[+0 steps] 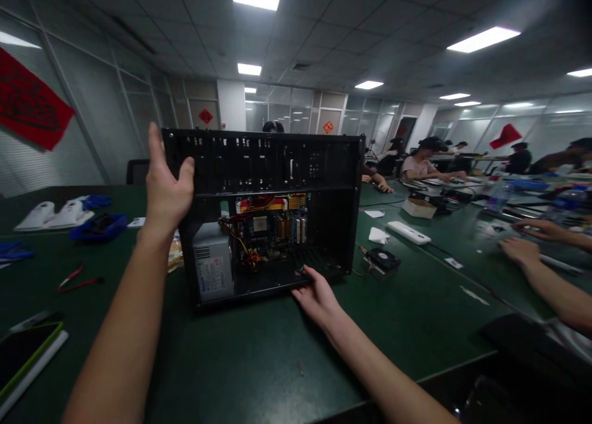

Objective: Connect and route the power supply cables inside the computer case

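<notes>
The computer case (pixel 333 226) is smack in the middle of the frame, up on a long edge with its open side facing the viewer. The power supply (pixel 215 266) sits in its lower-left corner, with the motherboard (pixel 263 229) and some loose cables to the right of that. Can't really tell if the bottom edge is fully resting on the counter (pixel 259 368) or partly lifted.

Looks like the step in hand is just handling and steadying the chassis. I'd say any next move calls for both hands staying firm, since the thing looks bulky and awkward.

The left hand (pixel 169 192) is clamped on the left side, upper part: thumb over the front rim, one finger pointing up along the edge, the rest hidden. The right hand (pixel 319 297) comes in from the lower right and pinches the bottom rim, thumb on top, fingers tucked under. Both forearms are reached well out.

Further out, there's a cooling fan (pixel 383 257) just right of the case, a white power strip (pixel 409 232) past it, and a co-worker's hand (pixel 520 251) near the right edge.
</notes>
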The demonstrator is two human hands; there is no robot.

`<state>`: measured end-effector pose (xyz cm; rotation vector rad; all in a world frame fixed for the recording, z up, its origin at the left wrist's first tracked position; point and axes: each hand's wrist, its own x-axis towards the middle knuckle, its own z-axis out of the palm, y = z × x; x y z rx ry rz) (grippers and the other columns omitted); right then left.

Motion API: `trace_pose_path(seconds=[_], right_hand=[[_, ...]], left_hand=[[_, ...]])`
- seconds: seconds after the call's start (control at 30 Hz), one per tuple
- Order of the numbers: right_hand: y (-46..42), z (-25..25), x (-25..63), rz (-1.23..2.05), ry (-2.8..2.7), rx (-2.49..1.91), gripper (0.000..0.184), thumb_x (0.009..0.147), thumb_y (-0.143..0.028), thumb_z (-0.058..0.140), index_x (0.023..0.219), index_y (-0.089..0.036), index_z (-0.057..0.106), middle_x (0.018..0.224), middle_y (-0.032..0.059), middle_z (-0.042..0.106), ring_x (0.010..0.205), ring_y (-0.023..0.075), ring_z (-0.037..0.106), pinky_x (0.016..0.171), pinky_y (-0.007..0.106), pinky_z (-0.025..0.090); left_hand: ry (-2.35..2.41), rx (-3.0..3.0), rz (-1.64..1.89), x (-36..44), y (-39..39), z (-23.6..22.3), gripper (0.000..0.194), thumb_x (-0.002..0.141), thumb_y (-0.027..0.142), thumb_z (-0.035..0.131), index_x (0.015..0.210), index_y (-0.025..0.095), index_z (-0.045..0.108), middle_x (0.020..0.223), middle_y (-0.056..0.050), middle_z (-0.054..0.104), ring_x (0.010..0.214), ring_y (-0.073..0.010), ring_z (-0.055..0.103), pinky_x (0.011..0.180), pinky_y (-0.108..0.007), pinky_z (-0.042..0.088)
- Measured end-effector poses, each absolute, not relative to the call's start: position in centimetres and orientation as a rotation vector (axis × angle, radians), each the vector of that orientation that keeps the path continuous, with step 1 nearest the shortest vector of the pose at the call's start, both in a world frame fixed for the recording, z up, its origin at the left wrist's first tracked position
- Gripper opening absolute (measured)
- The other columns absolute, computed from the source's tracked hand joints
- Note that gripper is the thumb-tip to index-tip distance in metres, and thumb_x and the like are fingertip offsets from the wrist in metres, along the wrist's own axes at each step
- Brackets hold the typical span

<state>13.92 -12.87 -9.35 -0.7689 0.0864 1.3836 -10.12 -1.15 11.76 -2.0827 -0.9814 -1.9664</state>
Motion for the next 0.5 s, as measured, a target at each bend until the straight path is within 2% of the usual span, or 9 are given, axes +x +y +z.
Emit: trace_pose_path(seconds=[0.07,0.13,0.2,0.23,0.3,0.37,0.4,0.43,0.5], right_hand=[[-11.0,-9.7,12.8,1.285,0.168,-0.737,0.013,0.082,-0.006,0.054,0.083,-0.019,0.056,0.071,-0.0011,0.067,0.067,0.0141,0.067,0.073,0.027,0.057],[-9.9,-10.2,11.9,1.199,0.222,-0.696,0.019,0.076,-0.004,0.055,0.086,-0.02,0.056,0.071,-0.0039,0.068,0.066,0.0143,0.067,0.073,0.027,0.057],[-9.3,-10.5,11.4,1.167,0.237,-0.65,0.022,0.072,-0.006,0.055,0.088,-0.022,0.057,0.072,-0.0045,0.069,0.067,0.0148,0.067,0.072,0.027,0.057],[-9.2,-10.6,11.3,1.162,0.241,-0.627,0.022,0.071,-0.008,0.055,0.088,-0.022,0.057,0.072,-0.0045,0.069,0.066,0.0147,0.067,0.072,0.027,0.057],[-8.9,-10.5,11.3,1.158,0.255,-0.598,0.02,0.071,-0.011,0.054,0.087,-0.022,0.057,0.07,-0.0044,0.068,0.064,0.0144,0.066,0.071,0.027,0.058],[-8.6,-10.5,11.4,1.139,0.284,-0.605,0.023,0.07,-0.011,0.053,0.088,-0.023,0.057,0.066,-0.0056,0.065,0.061,0.0142,0.064,0.071,0.027,0.058],[-8.3,-10.5,11.5,1.133,0.292,-0.619,0.026,0.068,-0.01,0.052,0.09,-0.024,0.057,0.064,-0.0061,0.064,0.06,0.0144,0.064,0.071,0.028,0.058],[-8.1,-10.6,11.6,1.132,0.29,-0.638,0.029,0.067,-0.009,0.051,0.091,-0.024,0.057,0.064,-0.0062,0.064,0.061,0.0149,0.065,0.072,0.029,0.058],[-7.5,-11.0,11.9,1.143,0.249,-0.689,0.032,0.064,-0.009,0.048,0.091,-0.025,0.056,0.068,-0.0056,0.065,0.063,0.0158,0.066,0.073,0.031,0.059]], left_hand=[[-1.038,-2.065,-1.853,-9.8,-2.1,12.7,0.081,0.089,0.058,0.053,0.156,0.021,0.026,0.164,-0.007,0.025,0.153,-0.0323,0.011,0.124,-0.051,0.015],[-1.092,-2.042,-1.74,-9.2,-3.0,14.0,0.08,0.083,0.066,0.054,0.151,0.028,0.037,0.164,-0.002,0.025,0.153,-0.0342,-0.001,0.123,-0.056,0.001],[-1.103,-2.062,-1.628,-8.2,-3.5,15.7,0.078,0.078,0.068,0.059,0.145,0.029,0.048,0.162,0.0,0.032,0.154,-0.0338,0.001,0.122,-0.054,-0.01],[-1.101,-2.082,-1.573,-7.7,-3.6,16.6,0.074,0.077,0.067,0.06,0.141,0.029,0.052,0.158,0.0,0.038,0.153,-0.0325,0.006,0.122,-0.052,-0.011],[-1.089,-2.124,-1.413,-6.6,-3.5,18.6,0.068,0.077,0.066,0.06,0.131,0.024,0.061,0.15,-0.003,0.05,0.15,-0.0329,0.018,0.121,-0.055,-0.013],[-1.081,-2.199,-1.184,-5.6,-3.1,20.4,0.064,0.075,0.065,0.063,0.12,0.019,0.068,0.138,-0.008,0.061,0.143,-0.0363,0.032,0.119,-0.064,-0.005],[-1.079,-2.263,-1.056,-5.1,-2.9,21.2,0.062,0.073,0.065,0.065,0.115,0.019,0.071,0.129,-0.01,0.066,0.136,-0.0375,0.041,0.117,-0.067,0.005],[-1.084,-2.34,-0.924,-4.6,-2.6,21.9,0.06,0.07,0.064,0.069,0.109,0.019,0.073,0.118,-0.012,0.07,0.127,-0.038,0.051,0.115,-0.066,0.018],[-1.118,-2.467,-0.733,-3.6,-1.8,22.9,0.054,0.061,0.063,0.077,0.095,0.021,0.076,0.095,-0.012,0.072,0.108,-0.0374,0.062,0.101,-0.057,0.041]])
